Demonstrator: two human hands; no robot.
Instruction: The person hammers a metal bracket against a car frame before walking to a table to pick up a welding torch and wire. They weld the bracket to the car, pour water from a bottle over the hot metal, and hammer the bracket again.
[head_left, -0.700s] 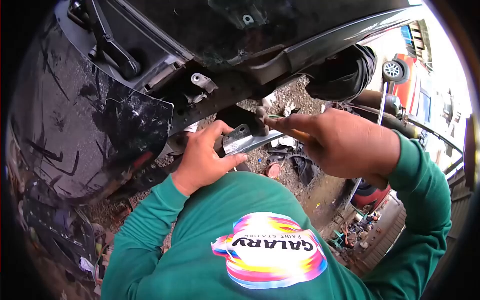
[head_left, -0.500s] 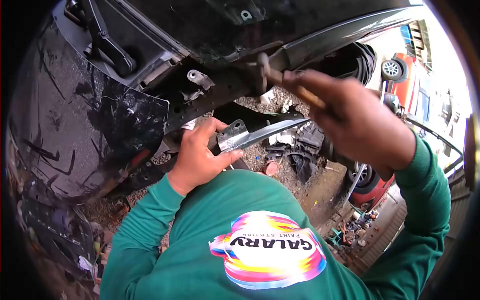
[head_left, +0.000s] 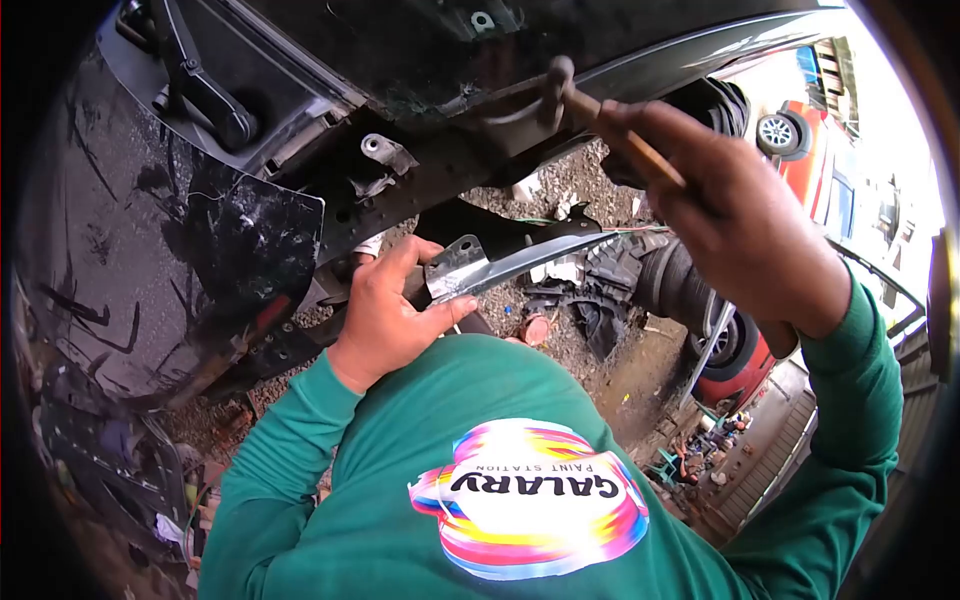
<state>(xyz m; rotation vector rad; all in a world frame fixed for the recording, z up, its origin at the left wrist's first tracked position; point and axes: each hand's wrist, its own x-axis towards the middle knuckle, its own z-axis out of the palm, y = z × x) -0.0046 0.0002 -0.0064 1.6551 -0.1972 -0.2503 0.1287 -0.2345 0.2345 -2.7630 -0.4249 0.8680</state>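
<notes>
My left hand [head_left: 388, 316] grips one end of a bent silver metal bracket [head_left: 500, 265] and holds it level under the black car body [head_left: 400, 70]. My right hand [head_left: 745, 215] is raised to the right of it, closed around the wooden handle of a small hammer [head_left: 590, 105]. The hammer's dark head sits up near the car's lower edge, well above the bracket. Both arms wear green sleeves.
A torn black fender liner [head_left: 200, 250] hangs at the left. A small metal tab with a hole [head_left: 385, 152] sticks out of the car frame. Gravel and black scraps [head_left: 580, 310] cover the ground below. A red car [head_left: 810, 160] stands at the right.
My right hand has swung the hammer up from the bracket to near the car's lower edge. My left hand has kept hold of the bracket, shifting slightly left.
</notes>
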